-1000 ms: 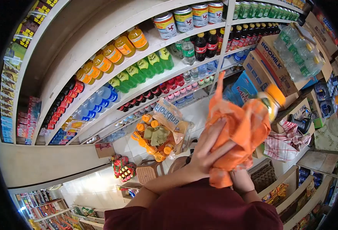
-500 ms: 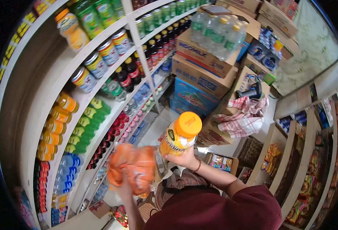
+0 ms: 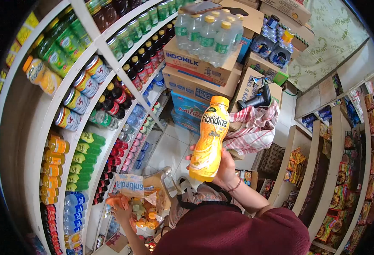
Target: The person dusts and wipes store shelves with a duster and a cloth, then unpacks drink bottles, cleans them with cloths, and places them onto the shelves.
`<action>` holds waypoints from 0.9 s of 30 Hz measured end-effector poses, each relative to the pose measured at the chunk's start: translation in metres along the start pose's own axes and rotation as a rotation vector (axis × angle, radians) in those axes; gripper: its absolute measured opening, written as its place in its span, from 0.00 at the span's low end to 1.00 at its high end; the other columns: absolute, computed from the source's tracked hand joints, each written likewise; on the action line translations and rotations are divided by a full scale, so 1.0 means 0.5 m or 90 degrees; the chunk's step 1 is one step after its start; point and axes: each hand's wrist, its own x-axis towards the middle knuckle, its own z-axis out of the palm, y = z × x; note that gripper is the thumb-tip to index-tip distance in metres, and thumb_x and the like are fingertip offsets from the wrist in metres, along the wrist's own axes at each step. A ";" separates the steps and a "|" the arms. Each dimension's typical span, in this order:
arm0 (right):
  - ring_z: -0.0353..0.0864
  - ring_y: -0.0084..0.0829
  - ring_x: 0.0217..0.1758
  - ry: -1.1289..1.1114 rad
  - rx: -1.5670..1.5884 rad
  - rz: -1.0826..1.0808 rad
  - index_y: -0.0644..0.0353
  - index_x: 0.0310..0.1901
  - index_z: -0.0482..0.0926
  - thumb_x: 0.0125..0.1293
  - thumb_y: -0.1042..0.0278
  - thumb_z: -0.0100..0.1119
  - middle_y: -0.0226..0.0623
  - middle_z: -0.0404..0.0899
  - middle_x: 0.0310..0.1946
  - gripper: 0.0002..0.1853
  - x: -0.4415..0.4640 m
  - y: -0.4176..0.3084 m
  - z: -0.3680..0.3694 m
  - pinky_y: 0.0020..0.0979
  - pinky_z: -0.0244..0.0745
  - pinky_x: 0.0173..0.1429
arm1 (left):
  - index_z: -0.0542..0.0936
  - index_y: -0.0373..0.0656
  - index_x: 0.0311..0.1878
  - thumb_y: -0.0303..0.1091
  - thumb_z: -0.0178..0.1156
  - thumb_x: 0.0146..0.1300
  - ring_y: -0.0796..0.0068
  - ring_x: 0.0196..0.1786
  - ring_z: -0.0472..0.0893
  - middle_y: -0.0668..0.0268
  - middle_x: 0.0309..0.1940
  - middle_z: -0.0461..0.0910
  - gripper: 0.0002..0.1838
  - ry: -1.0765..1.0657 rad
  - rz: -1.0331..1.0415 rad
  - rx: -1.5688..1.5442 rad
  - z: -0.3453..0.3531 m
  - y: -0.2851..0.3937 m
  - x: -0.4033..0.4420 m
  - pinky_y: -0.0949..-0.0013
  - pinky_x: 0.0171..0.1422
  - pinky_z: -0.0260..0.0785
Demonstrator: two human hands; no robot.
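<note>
My right hand [image 3: 226, 170] is wrapped round the lower part of a Floridina bottle [image 3: 212, 140], full of orange drink. The bottle stands nearly upright, with its orange cap and label facing me. Lower left, my left hand [image 3: 122, 213] has its fingers closed on a bunched orange cloth [image 3: 118, 200]. Beside that hand is an opened carton [image 3: 165, 187] with a Floridina-printed plastic wrap [image 3: 129, 183] at its edge and orange-capped things inside. A similar Floridina bottle [image 3: 42, 76] leans on the upper left shelf.
Curved white shelves [image 3: 104, 38] hold rows of bottles and cans on the left. Stacked cartons [image 3: 199, 85] carry a pack of clear bottles [image 3: 208, 36]. A checked cloth [image 3: 255, 129] and a black handheld scanner [image 3: 257, 97] lie to the right. Snack racks [image 3: 331, 170] line the right side.
The bottle has turned from cap-toward-me to upright, showing its label. My left hand has moved down and left with the orange cloth, uncovering the carton. The view has shifted.
</note>
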 end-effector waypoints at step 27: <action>0.64 0.45 0.63 0.044 -0.014 -0.174 0.59 0.66 0.46 0.58 0.61 0.53 0.48 0.59 0.61 0.38 -0.179 -0.322 -0.117 0.43 0.61 0.65 | 0.65 0.44 0.60 0.42 0.60 0.52 0.59 0.51 0.70 0.58 0.44 0.69 0.31 0.289 1.134 -0.088 -0.134 1.123 -0.458 0.49 0.52 0.58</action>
